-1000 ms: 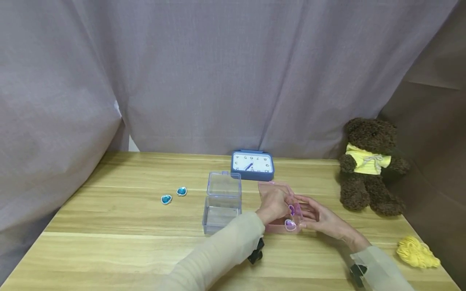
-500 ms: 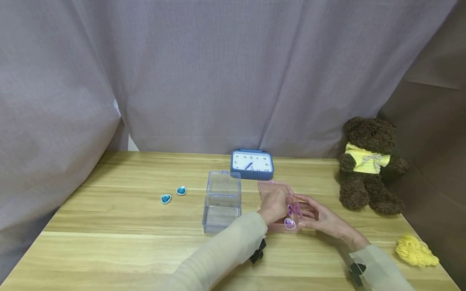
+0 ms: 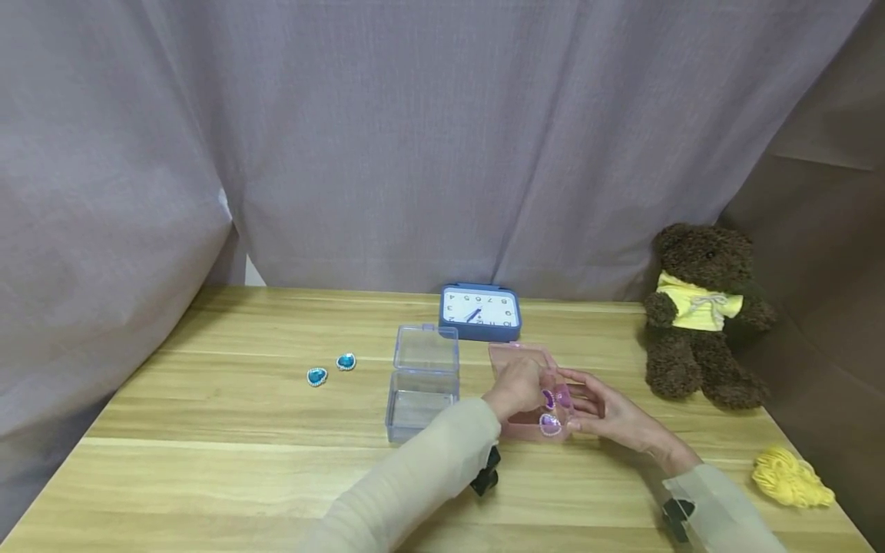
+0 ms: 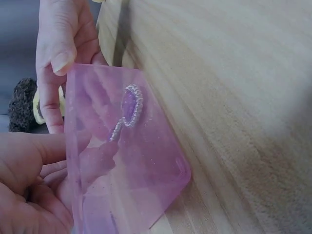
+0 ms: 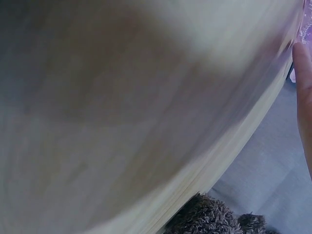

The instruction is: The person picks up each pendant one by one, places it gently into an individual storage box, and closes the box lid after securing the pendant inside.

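Observation:
In the head view a see-through pink plastic box (image 3: pixel 522 432) stands with its lid tipped back. My left hand (image 3: pixel 517 386) reaches into it from the left, curled fingers at a purple heart-shaped gem (image 3: pixel 548 399). The left wrist view shows this gem (image 4: pixel 115 130) edge-on at the fingertips, seen through the pink wall. A second purple heart gem (image 4: pixel 130 105) with a beaded silver rim lies beside it. My right hand (image 3: pixel 615 415) holds the box's right side, thumb near the front corner and fingers farther back. The right wrist view catches only a finger (image 5: pixel 303 78).
Left of the pink box stands a clear lidded box (image 3: pixel 422 407), lid up. Two blue heart gems (image 3: pixel 316 376) lie farther left. Behind is a blue clock (image 3: pixel 480 311). A brown teddy bear (image 3: pixel 705 315) and yellow yarn (image 3: pixel 791 478) sit at the right.
The left hand has shifted slightly left inside the pink box, and the gem at its fingertips has turned a little. The right hand keeps its place on the box.

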Tool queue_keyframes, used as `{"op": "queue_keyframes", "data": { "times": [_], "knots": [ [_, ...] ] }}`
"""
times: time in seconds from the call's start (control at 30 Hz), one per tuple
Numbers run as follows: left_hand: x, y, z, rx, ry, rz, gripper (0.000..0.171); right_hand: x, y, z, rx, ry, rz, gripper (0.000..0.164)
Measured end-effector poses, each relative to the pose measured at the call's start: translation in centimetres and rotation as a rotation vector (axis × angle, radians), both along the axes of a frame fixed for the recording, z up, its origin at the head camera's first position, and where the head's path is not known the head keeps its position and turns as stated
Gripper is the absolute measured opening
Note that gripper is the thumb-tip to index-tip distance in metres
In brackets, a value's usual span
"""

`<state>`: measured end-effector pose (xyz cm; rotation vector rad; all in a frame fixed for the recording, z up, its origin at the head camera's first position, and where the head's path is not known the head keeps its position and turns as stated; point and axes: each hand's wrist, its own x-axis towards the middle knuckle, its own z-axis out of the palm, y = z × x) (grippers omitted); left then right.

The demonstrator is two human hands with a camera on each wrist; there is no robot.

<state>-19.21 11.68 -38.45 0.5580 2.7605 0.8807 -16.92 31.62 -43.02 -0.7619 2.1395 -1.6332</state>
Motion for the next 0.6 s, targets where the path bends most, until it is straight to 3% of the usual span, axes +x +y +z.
{"op": "queue_keyframes", "data": {
  "times": [0.2,0.37,0.5,0.6],
  "knots": [
    [0.0,-0.4,0.1,0.027,-0.031,0.018,0.006,-0.1,-0.2,0.1,0.012,0.016,0.003,0.075],
    [0.3,-0.9,0.3,0.073,0.012,-0.019,0.009,0.0,-0.3,0.2,0.026,0.024,-0.001,0.075],
    [0.9,-1.5,1.7,0.167,-0.003,-0.068,0.005,0.1,-0.4,0.4,0.030,0.007,-0.014,0.075],
    [1.5,-3.0,3.7,0.281,-0.082,-0.099,0.019,0.3,-0.3,0.7,0.040,0.010,-0.029,0.075]
  ]
}}
